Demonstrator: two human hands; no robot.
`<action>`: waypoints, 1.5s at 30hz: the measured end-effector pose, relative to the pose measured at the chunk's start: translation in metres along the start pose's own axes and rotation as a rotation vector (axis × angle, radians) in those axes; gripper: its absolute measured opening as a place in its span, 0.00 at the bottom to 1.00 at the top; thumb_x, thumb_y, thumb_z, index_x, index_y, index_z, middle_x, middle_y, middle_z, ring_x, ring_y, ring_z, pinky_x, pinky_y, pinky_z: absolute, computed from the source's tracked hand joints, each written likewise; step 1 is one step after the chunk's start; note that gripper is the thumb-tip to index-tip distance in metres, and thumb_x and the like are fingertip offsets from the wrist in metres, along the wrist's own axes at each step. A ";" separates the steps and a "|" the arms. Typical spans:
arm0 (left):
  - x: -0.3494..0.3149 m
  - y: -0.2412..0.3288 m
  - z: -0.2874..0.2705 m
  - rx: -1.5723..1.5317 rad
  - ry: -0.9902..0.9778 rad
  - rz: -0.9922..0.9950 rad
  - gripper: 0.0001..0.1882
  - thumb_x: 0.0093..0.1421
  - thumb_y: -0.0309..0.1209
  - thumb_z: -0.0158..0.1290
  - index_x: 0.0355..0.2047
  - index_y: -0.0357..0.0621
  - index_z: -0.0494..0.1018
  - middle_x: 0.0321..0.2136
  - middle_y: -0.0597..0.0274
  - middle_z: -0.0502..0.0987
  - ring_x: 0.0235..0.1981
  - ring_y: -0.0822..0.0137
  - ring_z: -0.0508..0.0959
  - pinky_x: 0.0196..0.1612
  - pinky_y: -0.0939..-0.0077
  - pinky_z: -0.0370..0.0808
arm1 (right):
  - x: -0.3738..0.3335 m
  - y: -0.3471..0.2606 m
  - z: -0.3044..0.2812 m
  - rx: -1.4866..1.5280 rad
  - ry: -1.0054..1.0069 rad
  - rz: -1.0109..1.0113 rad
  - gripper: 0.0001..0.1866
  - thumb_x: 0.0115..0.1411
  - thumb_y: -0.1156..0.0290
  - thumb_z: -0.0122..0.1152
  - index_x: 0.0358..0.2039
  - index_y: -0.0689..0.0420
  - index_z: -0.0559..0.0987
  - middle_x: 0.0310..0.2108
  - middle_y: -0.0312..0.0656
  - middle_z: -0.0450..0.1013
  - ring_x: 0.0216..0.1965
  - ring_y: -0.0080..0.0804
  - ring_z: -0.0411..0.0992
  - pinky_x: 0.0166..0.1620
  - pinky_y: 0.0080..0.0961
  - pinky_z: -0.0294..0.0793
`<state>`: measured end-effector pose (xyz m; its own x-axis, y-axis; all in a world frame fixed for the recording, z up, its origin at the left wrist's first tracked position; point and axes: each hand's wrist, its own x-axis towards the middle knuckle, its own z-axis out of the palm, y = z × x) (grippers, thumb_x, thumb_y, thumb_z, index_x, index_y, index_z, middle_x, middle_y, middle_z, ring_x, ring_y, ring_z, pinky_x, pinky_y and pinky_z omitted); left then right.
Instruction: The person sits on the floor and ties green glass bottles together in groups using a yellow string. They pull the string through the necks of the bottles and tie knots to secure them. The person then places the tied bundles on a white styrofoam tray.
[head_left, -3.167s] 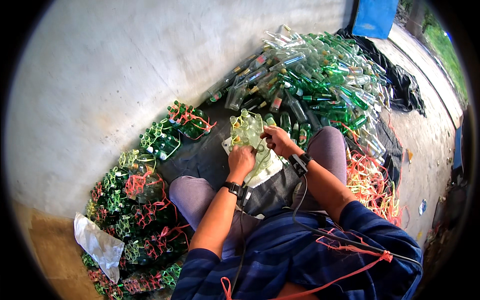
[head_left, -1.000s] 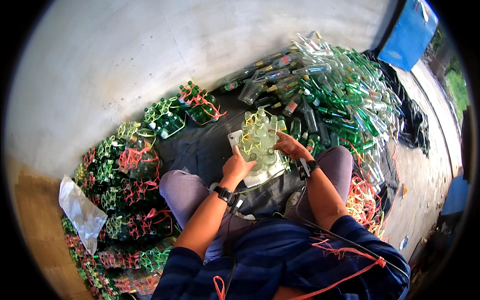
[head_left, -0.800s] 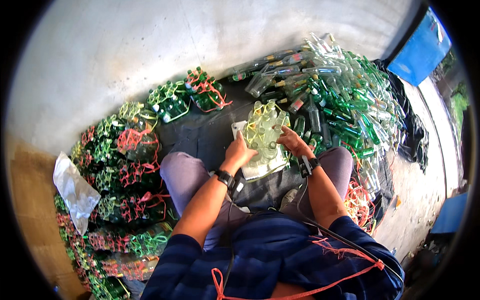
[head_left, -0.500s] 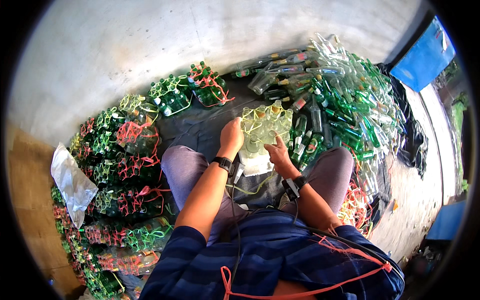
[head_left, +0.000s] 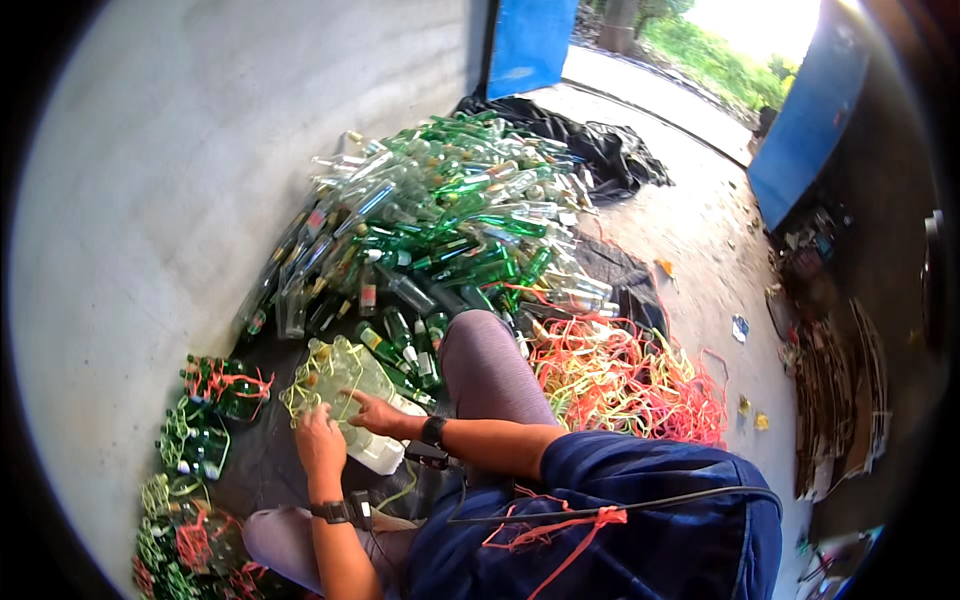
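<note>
A cluster of clear glass bottles (head_left: pixel 345 372) stands between my knees, with yellow-green plastic strap (head_left: pixel 296 394) looped around it. My left hand (head_left: pixel 320 440) is at the cluster's near left side, its fingers closed on the strap. From the right, my right hand (head_left: pixel 382 415) reaches over the near bottles with its index finger stretched out and its other fingers curled. That fingertip is close to the bottle necks; whether it touches glass or strap I cannot tell. A white block-like piece (head_left: pixel 376 453) shows at the near side of the cluster, below my right hand.
A large heap of loose green and clear bottles (head_left: pixel 470 220) lies ahead. Tangled pink and yellow strapping (head_left: pixel 625 385) is piled right of my knee. Strapped green bottle bundles (head_left: pixel 228 388) line the left wall. Blue doors (head_left: pixel 530 45) open outside; stacked cardboard (head_left: pixel 840 400) stands at right.
My view has swung to the right, bringing the doorway and strapping pile into sight. The left hand has moved to the cluster's near side; the right still reaches over it.
</note>
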<state>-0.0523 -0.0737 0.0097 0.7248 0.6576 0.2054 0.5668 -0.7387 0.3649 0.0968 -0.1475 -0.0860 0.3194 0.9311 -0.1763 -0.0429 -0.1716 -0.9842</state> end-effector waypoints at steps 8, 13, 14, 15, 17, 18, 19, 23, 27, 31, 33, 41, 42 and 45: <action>0.008 -0.002 0.035 0.208 -0.116 0.050 0.11 0.61 0.28 0.55 0.44 0.49 0.81 0.40 0.58 0.83 0.48 0.54 0.80 0.56 0.52 0.68 | -0.001 0.011 -0.006 0.001 0.013 -0.057 0.42 0.62 0.73 0.63 0.75 0.49 0.58 0.24 0.32 0.65 0.28 0.22 0.64 0.31 0.26 0.65; 0.010 -0.006 0.041 0.205 -0.126 0.078 0.10 0.61 0.29 0.55 0.42 0.48 0.81 0.39 0.56 0.83 0.47 0.53 0.80 0.55 0.52 0.68 | 0.003 0.018 -0.007 -0.016 0.028 -0.129 0.45 0.58 0.73 0.61 0.76 0.50 0.57 0.28 0.36 0.70 0.32 0.24 0.67 0.36 0.26 0.69; 0.011 -0.008 0.042 0.209 -0.143 0.093 0.09 0.61 0.30 0.55 0.41 0.47 0.80 0.39 0.55 0.84 0.47 0.52 0.81 0.55 0.52 0.68 | 0.004 0.018 -0.007 -0.023 0.046 -0.157 0.45 0.57 0.73 0.61 0.76 0.50 0.57 0.30 0.37 0.71 0.33 0.25 0.68 0.38 0.26 0.70; 0.014 -0.015 0.042 0.198 -0.184 0.111 0.09 0.61 0.30 0.55 0.41 0.46 0.80 0.39 0.54 0.84 0.46 0.52 0.81 0.55 0.53 0.68 | 0.004 0.013 -0.006 -0.026 0.030 -0.121 0.46 0.56 0.73 0.61 0.76 0.50 0.57 0.32 0.38 0.72 0.34 0.26 0.69 0.39 0.26 0.70; 0.017 -0.031 0.038 0.174 -0.267 0.147 0.09 0.62 0.31 0.55 0.40 0.45 0.80 0.39 0.53 0.84 0.46 0.52 0.81 0.55 0.53 0.69 | 0.002 0.005 -0.001 -0.033 -0.001 -0.049 0.46 0.55 0.72 0.61 0.76 0.50 0.58 0.35 0.41 0.73 0.37 0.27 0.70 0.42 0.28 0.72; 0.024 -0.024 0.028 0.131 -0.330 0.175 0.10 0.62 0.34 0.55 0.41 0.45 0.80 0.38 0.51 0.84 0.45 0.50 0.82 0.54 0.53 0.70 | 0.009 0.019 -0.003 -0.049 0.011 -0.006 0.46 0.55 0.72 0.61 0.76 0.50 0.58 0.38 0.42 0.74 0.39 0.29 0.70 0.44 0.28 0.72; 0.031 -0.025 0.027 0.142 -0.369 0.171 0.10 0.62 0.35 0.55 0.40 0.46 0.80 0.37 0.50 0.84 0.44 0.50 0.83 0.53 0.52 0.70 | 0.009 0.020 0.002 -0.063 0.064 -0.120 0.47 0.55 0.72 0.61 0.76 0.50 0.57 0.38 0.42 0.75 0.39 0.29 0.71 0.45 0.28 0.72; 0.048 -0.035 0.034 0.063 -0.480 0.062 0.11 0.60 0.38 0.55 0.37 0.51 0.84 0.36 0.47 0.84 0.41 0.45 0.83 0.48 0.51 0.76 | 0.016 0.029 0.007 -0.139 0.104 -0.103 0.45 0.59 0.68 0.63 0.76 0.48 0.56 0.36 0.43 0.74 0.39 0.31 0.71 0.44 0.31 0.72; 0.055 -0.039 0.045 -0.110 -0.597 -0.119 0.15 0.57 0.38 0.56 0.41 0.56 0.87 0.40 0.48 0.85 0.43 0.47 0.84 0.49 0.57 0.80 | 0.018 0.032 0.002 -0.153 0.031 -0.060 0.44 0.63 0.69 0.64 0.76 0.48 0.54 0.37 0.42 0.75 0.39 0.28 0.71 0.43 0.28 0.72; 0.057 -0.051 0.061 -0.203 -0.627 -0.125 0.15 0.57 0.38 0.56 0.42 0.57 0.87 0.40 0.50 0.85 0.43 0.49 0.84 0.50 0.58 0.79 | 0.023 0.037 0.000 -0.034 -0.016 -0.002 0.44 0.65 0.67 0.65 0.76 0.47 0.53 0.39 0.41 0.76 0.38 0.23 0.70 0.41 0.26 0.71; 0.056 -0.055 0.062 -0.207 -0.621 -0.142 0.14 0.58 0.38 0.57 0.43 0.58 0.87 0.40 0.51 0.85 0.44 0.50 0.84 0.51 0.58 0.79 | 0.021 0.037 -0.002 -0.032 -0.031 0.067 0.44 0.65 0.67 0.66 0.76 0.47 0.53 0.39 0.41 0.77 0.38 0.23 0.70 0.40 0.26 0.71; 0.050 -0.032 0.040 -0.049 -0.562 -0.060 0.14 0.61 0.37 0.55 0.45 0.56 0.84 0.45 0.50 0.84 0.50 0.48 0.82 0.53 0.55 0.78 | 0.021 0.047 -0.002 -0.102 0.063 -0.011 0.41 0.64 0.63 0.68 0.74 0.45 0.58 0.26 0.40 0.73 0.28 0.26 0.69 0.33 0.32 0.71; 0.050 -0.033 0.038 -0.018 -0.577 -0.089 0.14 0.61 0.37 0.54 0.46 0.52 0.82 0.45 0.47 0.83 0.50 0.47 0.82 0.54 0.53 0.77 | 0.015 0.032 0.001 -0.137 0.065 0.041 0.40 0.66 0.59 0.68 0.74 0.45 0.59 0.26 0.42 0.73 0.28 0.27 0.69 0.33 0.33 0.71; 0.046 -0.029 0.029 -0.030 -0.544 -0.146 0.17 0.62 0.39 0.53 0.46 0.47 0.82 0.47 0.45 0.83 0.52 0.45 0.81 0.54 0.52 0.77 | 0.011 0.023 0.001 -0.262 0.068 0.045 0.38 0.66 0.53 0.67 0.72 0.47 0.63 0.25 0.43 0.74 0.27 0.30 0.70 0.32 0.35 0.71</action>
<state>-0.0236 -0.0264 -0.0179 0.7419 0.5757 -0.3439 0.6706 -0.6360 0.3819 0.0987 -0.1414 -0.1101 0.3863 0.8982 -0.2097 0.1847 -0.2980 -0.9365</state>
